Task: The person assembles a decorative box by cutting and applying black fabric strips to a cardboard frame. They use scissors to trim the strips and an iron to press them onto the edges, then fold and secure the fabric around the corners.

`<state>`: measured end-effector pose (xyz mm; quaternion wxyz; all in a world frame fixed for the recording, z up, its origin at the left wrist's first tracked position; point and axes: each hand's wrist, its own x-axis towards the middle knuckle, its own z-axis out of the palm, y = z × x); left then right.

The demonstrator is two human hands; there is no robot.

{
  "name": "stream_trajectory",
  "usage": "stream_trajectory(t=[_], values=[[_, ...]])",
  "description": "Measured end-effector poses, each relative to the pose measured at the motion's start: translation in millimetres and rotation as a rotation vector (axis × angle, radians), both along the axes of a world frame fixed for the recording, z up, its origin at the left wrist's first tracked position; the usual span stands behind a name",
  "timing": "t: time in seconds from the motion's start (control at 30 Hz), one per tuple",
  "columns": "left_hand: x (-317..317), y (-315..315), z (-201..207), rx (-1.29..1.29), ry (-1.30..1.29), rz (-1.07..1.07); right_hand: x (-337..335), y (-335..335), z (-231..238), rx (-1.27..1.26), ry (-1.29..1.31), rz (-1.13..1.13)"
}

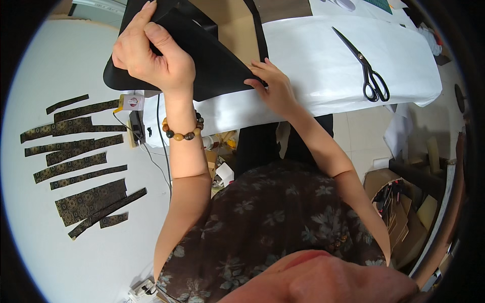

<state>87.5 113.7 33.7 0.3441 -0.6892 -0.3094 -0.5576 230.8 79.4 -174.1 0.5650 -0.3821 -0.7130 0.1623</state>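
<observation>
A black, leather-like sheet point(202, 68) lies over a tan panel point(235, 30) at the top of the head view, its near corner folded over. My left hand point(151, 55) is closed on the sheet's left part, index finger pointing up and the other fingers curled; the exact grip is partly hidden. Around that wrist is a beaded bracelet. At the panel's near right edge rests my right hand point(273, 86), fingers spread and thumb apart, touching the black border. Black-handled scissors point(366, 68), slightly spread, lie farther right on the white covering.
White covering point(323, 55) drapes the worktable. Patterned dark strips point(76, 136) lie on a white surface at left, beside a small box point(132, 102) and cables. An open cardboard box point(386, 189) with tools stands low at right. A green mat point(381, 5) shows at the far right.
</observation>
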Motion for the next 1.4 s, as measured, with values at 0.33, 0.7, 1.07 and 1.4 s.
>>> stream_trajectory(t=[0.33,0.7,1.07,1.4], values=[[-7.3,3.9,-1.1,-0.022,-0.014,-0.036,0.0,-27.5,-12.9,-0.142,0.121,-0.146],[-6.3,5.7,-5.7,-0.004,-0.031,-0.02,4.1,-5.8,-14.3,-0.25,0.078,0.009],[-5.4,6.5,-6.0,-0.017,-0.039,-0.035,1.2,-8.7,-29.5,-0.31,0.099,-0.015],[-7.6,4.7,-5.6,-0.037,-0.043,-0.039,-6.4,-10.5,-30.8,-0.349,0.112,-0.005]])
